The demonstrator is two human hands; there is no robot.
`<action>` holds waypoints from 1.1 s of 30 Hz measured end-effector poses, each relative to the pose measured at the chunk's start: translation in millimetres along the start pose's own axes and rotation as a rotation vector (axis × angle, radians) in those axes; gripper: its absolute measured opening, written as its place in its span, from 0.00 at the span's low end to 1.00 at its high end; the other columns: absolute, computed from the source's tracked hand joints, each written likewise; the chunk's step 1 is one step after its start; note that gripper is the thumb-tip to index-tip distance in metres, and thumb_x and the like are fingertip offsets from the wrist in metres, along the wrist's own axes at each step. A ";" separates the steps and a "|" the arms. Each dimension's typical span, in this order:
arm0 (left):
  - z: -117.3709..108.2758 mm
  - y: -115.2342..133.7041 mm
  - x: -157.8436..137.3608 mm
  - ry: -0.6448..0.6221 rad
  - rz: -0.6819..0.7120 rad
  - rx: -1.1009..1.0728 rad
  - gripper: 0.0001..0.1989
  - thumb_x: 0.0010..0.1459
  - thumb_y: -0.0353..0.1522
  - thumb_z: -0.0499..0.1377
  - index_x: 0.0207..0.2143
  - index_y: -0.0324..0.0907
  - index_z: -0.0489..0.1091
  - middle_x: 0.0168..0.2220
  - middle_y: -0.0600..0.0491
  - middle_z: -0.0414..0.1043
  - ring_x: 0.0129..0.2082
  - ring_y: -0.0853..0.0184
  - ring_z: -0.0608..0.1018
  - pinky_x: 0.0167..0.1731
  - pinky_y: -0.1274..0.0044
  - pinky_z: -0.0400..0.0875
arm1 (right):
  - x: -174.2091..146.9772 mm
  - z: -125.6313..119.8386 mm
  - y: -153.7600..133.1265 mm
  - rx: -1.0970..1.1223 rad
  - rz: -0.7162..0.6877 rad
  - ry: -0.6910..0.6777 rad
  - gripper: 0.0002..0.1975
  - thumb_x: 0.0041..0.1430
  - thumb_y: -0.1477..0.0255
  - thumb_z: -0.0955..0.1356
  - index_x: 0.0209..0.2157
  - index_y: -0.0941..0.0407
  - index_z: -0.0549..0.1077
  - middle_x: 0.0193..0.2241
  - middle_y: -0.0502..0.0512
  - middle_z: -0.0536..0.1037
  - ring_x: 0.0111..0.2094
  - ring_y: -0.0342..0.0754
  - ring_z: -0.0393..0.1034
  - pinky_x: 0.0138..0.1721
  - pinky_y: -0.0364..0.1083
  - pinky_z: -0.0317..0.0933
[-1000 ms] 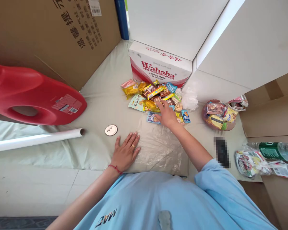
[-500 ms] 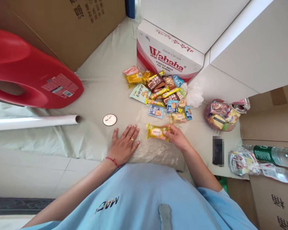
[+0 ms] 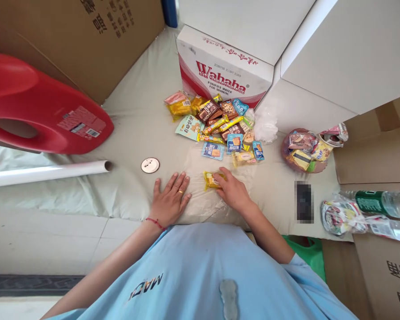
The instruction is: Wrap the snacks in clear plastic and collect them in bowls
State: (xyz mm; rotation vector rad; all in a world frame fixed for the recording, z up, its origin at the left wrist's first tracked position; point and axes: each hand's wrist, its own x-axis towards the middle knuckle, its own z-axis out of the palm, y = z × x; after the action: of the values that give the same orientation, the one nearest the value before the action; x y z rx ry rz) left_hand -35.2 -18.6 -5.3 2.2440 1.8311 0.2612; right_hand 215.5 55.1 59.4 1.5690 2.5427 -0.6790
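My left hand lies flat on the cloth-covered surface, fingers spread and holding nothing. A round white pin badge lies just beyond its fingertips. My right hand has its fingers over a yellow wrapped snack, gripping it from above and hiding its right half. Beyond that hand is a pile of packaged snacks: a clear-yellow packet, blue sachets, a pale green packet, brown cocoa packets and yellow sticks.
A Wahaha water carton stands behind the pile. At left are a red jug and a white tube. To the right sit a bowl of snacks, a blurred dark object and plastic bottles.
My right hand has turned over the yellow wrapped snack and now covers more of it. My left hand stays flat. The whole view has shifted slightly.
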 end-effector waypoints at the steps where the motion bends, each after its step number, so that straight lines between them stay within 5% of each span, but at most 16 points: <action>1: 0.1 1.0 -1.8 0.003 -0.008 0.000 0.31 0.74 0.44 0.42 0.75 0.47 0.50 0.74 0.45 0.54 0.74 0.50 0.60 0.71 0.46 0.30 | -0.3 1.4 1.3 -0.010 0.000 0.022 0.29 0.66 0.73 0.69 0.68 0.51 0.66 0.72 0.65 0.57 0.65 0.61 0.66 0.54 0.56 0.72; 8: -1.2 4.0 -5.2 0.007 -0.031 -0.029 0.32 0.73 0.43 0.43 0.76 0.49 0.48 0.74 0.44 0.55 0.73 0.47 0.60 0.70 0.43 0.35 | -8.1 -17.3 21.4 0.238 -0.074 0.080 0.22 0.72 0.66 0.64 0.65 0.54 0.69 0.56 0.62 0.79 0.54 0.55 0.75 0.52 0.51 0.69; 13: -2.9 1.9 -4.9 0.001 -0.011 -0.002 0.32 0.73 0.44 0.43 0.76 0.49 0.49 0.74 0.44 0.55 0.73 0.48 0.61 0.70 0.44 0.34 | 16.7 -44.0 28.0 0.268 -0.192 -0.211 0.13 0.72 0.67 0.65 0.51 0.54 0.79 0.42 0.56 0.83 0.41 0.50 0.77 0.42 0.45 0.67; 17: -2.4 2.8 -7.8 0.017 -0.025 0.008 0.31 0.74 0.43 0.43 0.76 0.49 0.49 0.74 0.44 0.56 0.72 0.48 0.62 0.70 0.43 0.35 | 20.9 -46.5 24.1 0.022 0.155 0.086 0.17 0.73 0.68 0.63 0.58 0.57 0.75 0.53 0.65 0.78 0.44 0.55 0.76 0.43 0.50 0.67; 19: -1.6 3.5 -9.4 0.025 -0.029 0.008 0.31 0.74 0.43 0.43 0.76 0.48 0.49 0.74 0.44 0.55 0.72 0.48 0.62 0.70 0.43 0.35 | 13.7 -41.3 20.5 -0.003 0.105 0.183 0.22 0.74 0.62 0.64 0.62 0.57 0.72 0.56 0.66 0.76 0.50 0.59 0.72 0.49 0.54 0.67; 23: -0.7 3.0 -11.0 0.019 -0.032 0.010 0.31 0.73 0.43 0.43 0.75 0.47 0.50 0.74 0.44 0.56 0.72 0.48 0.62 0.70 0.43 0.33 | 4.0 -20.5 17.6 -0.003 -0.139 0.135 0.28 0.67 0.59 0.71 0.64 0.53 0.71 0.59 0.63 0.75 0.59 0.63 0.64 0.60 0.60 0.61; 28: -1.7 1.7 -11.5 -0.016 -0.009 0.011 0.33 0.72 0.45 0.44 0.76 0.47 0.49 0.74 0.44 0.54 0.74 0.47 0.59 0.70 0.42 0.30 | 15.2 -8.5 42.8 0.121 0.025 0.233 0.21 0.67 0.68 0.69 0.60 0.55 0.74 0.54 0.63 0.79 0.54 0.61 0.68 0.59 0.60 0.62; 33: -2.0 3.0 -11.9 -0.048 -0.026 0.002 0.35 0.71 0.47 0.45 0.76 0.48 0.49 0.75 0.43 0.51 0.74 0.46 0.57 0.69 0.42 0.29 | 4.0 -36.5 56.7 0.297 0.079 0.523 0.21 0.68 0.62 0.68 0.58 0.55 0.74 0.52 0.64 0.79 0.54 0.61 0.69 0.60 0.62 0.61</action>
State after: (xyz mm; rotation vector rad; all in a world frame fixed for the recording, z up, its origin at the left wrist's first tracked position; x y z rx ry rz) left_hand -35.3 -30.7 -2.4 2.2070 1.8355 0.1990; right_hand 268.6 94.7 72.4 2.1841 2.8041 -0.7471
